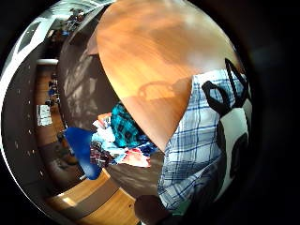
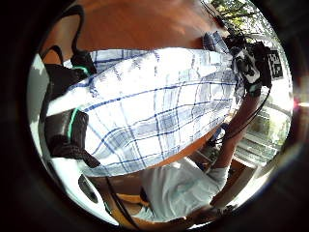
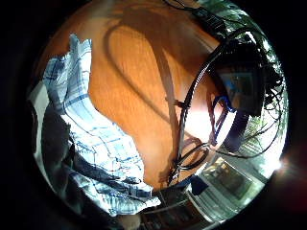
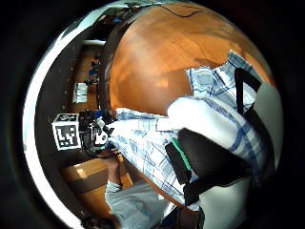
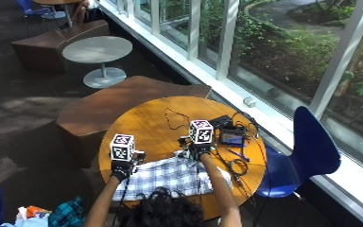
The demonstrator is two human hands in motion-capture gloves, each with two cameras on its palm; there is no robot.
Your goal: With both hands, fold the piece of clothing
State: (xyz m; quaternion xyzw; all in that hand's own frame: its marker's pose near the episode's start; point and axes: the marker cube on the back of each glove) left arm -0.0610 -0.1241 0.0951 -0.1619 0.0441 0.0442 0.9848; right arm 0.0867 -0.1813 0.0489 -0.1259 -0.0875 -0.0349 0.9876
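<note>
A blue-and-white plaid garment (image 5: 169,177) lies spread on the near part of the round wooden table (image 5: 150,118). My left hand (image 5: 122,169) holds its far left corner. My right hand (image 5: 197,152) holds the far edge further right, so the cloth (image 2: 154,106) stretches between both hands. In the left thumb side view, gloved fingers (image 2: 63,130) curl onto the plaid cloth, and the other hand (image 2: 248,63) grips it across from them. In the right thumb side view, a gloved finger (image 4: 205,162) presses into the fabric (image 4: 143,143).
Black cables (image 5: 232,165) and a small device (image 5: 232,137) lie on the table's right side, close to my right hand. A blue chair (image 5: 310,146) stands to the right, with a brown bench (image 5: 106,109) behind the table. A heap of clothes (image 5: 49,215) sits at lower left.
</note>
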